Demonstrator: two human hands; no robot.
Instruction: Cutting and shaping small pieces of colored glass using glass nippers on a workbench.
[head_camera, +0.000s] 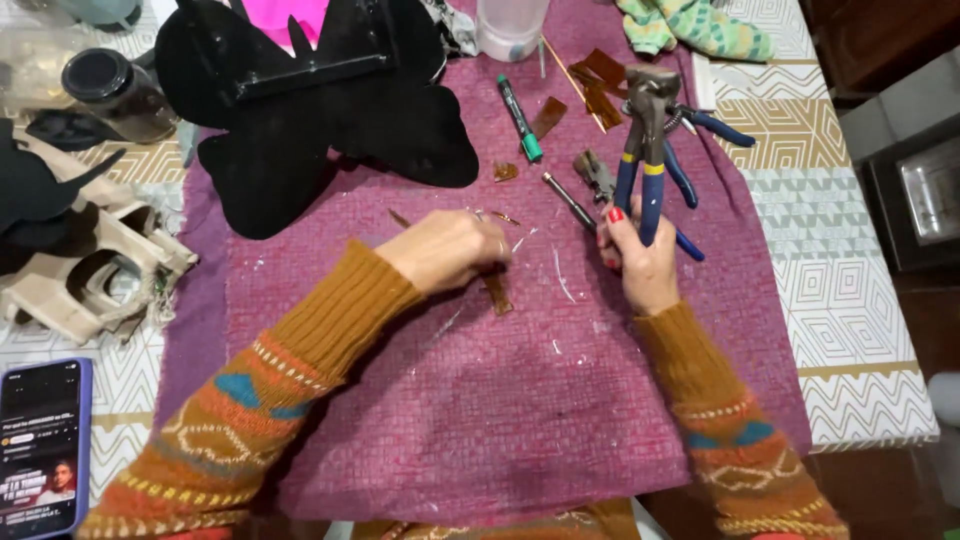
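Left hand: the left hand (452, 250) rests on the purple cloth (480, 420), fingers curled down onto a brown glass strip (497, 293), pinning its upper end.
Right hand: the right hand (640, 260) is closed around the blue handles of the pliers (648, 150), held upright, head pointing away from the person.
Strip position: just below the left fingertips, between both hands, nearer to the left.
Long axis: the strip runs roughly toward and away from the person, slightly tilted.
Strip from pliers: it lies left of the right hand and lower than the pliers head, not touching.
Nearby: more brown pieces (598, 85), a green marker (520, 120) and a thin cutter (568, 202) lie further up the cloth.
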